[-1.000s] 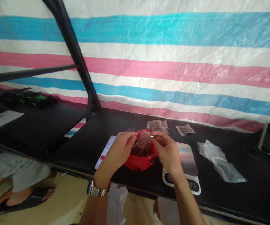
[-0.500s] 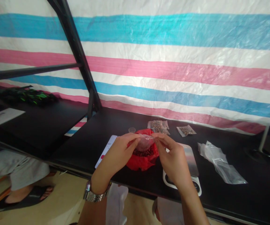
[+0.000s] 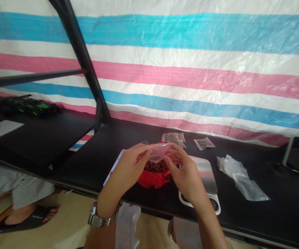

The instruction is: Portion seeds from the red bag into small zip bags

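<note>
Left hand (image 3: pixel 131 164), right hand (image 3: pixel 184 174), both pinching a clear plastic bag (image 3: pixel 158 152), red bag (image 3: pixel 151 180) below (brown pieces (image 3: pixel 156 167) inside)

One left hand (image 3: pixel 130 169), one right hand (image 3: pixel 184 178), one clear bag (image 3: pixel 159 152), one red bag (image 3: pixel 151 181), one kitchen scale (image 3: pixel 206 173).

Packets (image 3: pixel 174 137) lie behind the plastic bag (image 3: pixel 154 182), a kitchen scale (image 3: pixel 205 173) to its right.

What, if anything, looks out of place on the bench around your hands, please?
The scale looks slightly odd: its front sits very close to the front edge of the bench, so it seems a little exposed. Otherwise, no spill shows around the red bag or the clear bag you hold.
</note>
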The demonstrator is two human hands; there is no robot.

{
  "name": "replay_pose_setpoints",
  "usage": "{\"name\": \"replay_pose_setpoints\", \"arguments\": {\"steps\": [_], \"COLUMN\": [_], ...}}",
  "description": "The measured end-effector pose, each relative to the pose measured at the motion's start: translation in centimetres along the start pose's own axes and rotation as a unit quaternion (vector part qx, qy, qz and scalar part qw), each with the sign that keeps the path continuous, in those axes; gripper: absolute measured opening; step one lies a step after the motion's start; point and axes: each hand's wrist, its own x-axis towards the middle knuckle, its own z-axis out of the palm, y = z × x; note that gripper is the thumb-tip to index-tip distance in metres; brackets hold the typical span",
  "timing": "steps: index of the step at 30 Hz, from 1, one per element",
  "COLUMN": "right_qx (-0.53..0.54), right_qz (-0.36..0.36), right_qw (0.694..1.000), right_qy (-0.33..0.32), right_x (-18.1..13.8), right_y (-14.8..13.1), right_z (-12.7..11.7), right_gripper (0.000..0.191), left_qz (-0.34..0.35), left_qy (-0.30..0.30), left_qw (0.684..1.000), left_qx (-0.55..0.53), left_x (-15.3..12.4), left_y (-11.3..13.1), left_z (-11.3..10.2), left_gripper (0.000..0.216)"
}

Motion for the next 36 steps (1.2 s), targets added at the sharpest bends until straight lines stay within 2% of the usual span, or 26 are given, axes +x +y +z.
{"name": "replay_pose_setpoints", "arguments": {"steps": [4, 6, 9, 11, 12, 13, 15, 16, 18, 21, 23, 25, 27, 29, 31, 33, 35, 36], "right_qx": [0.035, 0.058, 0.026, -0.053, -0.106, -0.166, -0.288, -0.331, -0.402, -0.446, -0.455, -0.462, -0.47, -0.483, -0.498, -0.508, -0.508, -0.505], "right_qz": [0.023, 0.028, 0.044, 0.074, 0.102, 0.14, 0.225, 0.256, 0.28, 0.254, 0.211, 0.182, 0.192, 0.223, 0.234, 0.216, 0.178, 0.154], "right_qw": [0.999, 0.996, 0.979, 0.945, 0.917, 0.893, 0.84, 0.828, 0.799, 0.772, 0.786, 0.815, 0.831, 0.827, 0.815, 0.805, 0.809, 0.819], "right_qy": [0.007, 0.058, 0.198, 0.314, 0.37, 0.395, 0.401, 0.373, 0.349, 0.374, 0.363, 0.3, 0.225, 0.181, 0.185, 0.217, 0.237, 0.227], "right_x": [0.6, 1.1, 1.8, 1.7, 1.5, 1.1, 0.2, -0.2, -0.9, -0.9, -0.5, -0.2, -0.1, -0.1, -0.1, 0.2, 1.4, 2.3], "right_y": [0.3, 0.4, 1.3, 2.7, 3.5, 4.4, 6.1, 6.8, 7.8, 8.2, 8.3, 8.6, 9.2, 9.6, 9.5, 8.7, 7.3, 6.5], "right_z": [0.0, -1.5, -6.7, -11.3, -13.5, -15.4, -18.1, -18.8, -18.9, -17.7, -17.0, -16.8, -16.9, -17.1, -17.2, -17.0, -16.1, -15.3], "right_gripper": [0.019, 0.028, 0.054, 0.059, 0.055, 0.051, 0.046, 0.045, 0.048, 0.055, 0.054, 0.051, 0.049, 0.048, 0.048, 0.047, 0.045, 0.044], "left_qz": [-0.019, -0.036, -0.056, -0.067, -0.072, -0.076, -0.082, -0.083, -0.081, -0.075, -0.071, -0.069, -0.072, -0.075, -0.07, -0.065, -0.065, -0.064], "left_qy": [0.003, 0.032, 0.087, 0.099, 0.098, 0.094, 0.082, 0.077, 0.068, 0.064, 0.06, 0.058, 0.054, 0.051, 0.052, 0.058, 0.065, 0.071], "left_qw": [0.999, 0.997, 0.992, 0.992, 0.992, 0.992, 0.993, 0.994, 0.994, 0.995, 0.996, 0.996, 0.996, 0.996, 0.996, 0.996, 0.996, 0.995], "left_qx": [-0.031, -0.059, -0.066, -0.049, -0.04, -0.03, -0.012, -0.005, 0.004, 0.005, 0.003, 0.003, 0.005, 0.01, 0.012, 0.011, 0.016, 0.025], "left_x": [0.0, -0.1, -0.2, -0.2, -0.2, -0.2, -0.1, 0.0, 0.0, 0.0, 0.0, 0.0, 0.0, 0.1, 0.1, 0.2, 0.3, 0.3], "left_y": [0.1, 0.2, 0.0, -0.4, -0.6, -0.8, -1.1, -1.2, -1.2, -1.0, -0.9, -0.7, -0.6, -0.5, -0.7, -1.0, -1.4, -1.5], "left_z": [0.3, 0.2, -0.3, -0.7, -0.9, -1.0, -1.2, -1.2, -1.1, -0.9, -0.7, -0.5, -0.3, -0.2, -0.3, -0.5, -0.8, -0.8], "left_gripper": [0.029, 0.038, 0.047, 0.048, 0.048, 0.049, 0.049, 0.049, 0.049, 0.049, 0.049, 0.05, 0.051, 0.051, 0.049, 0.047, 0.045, 0.044]}}
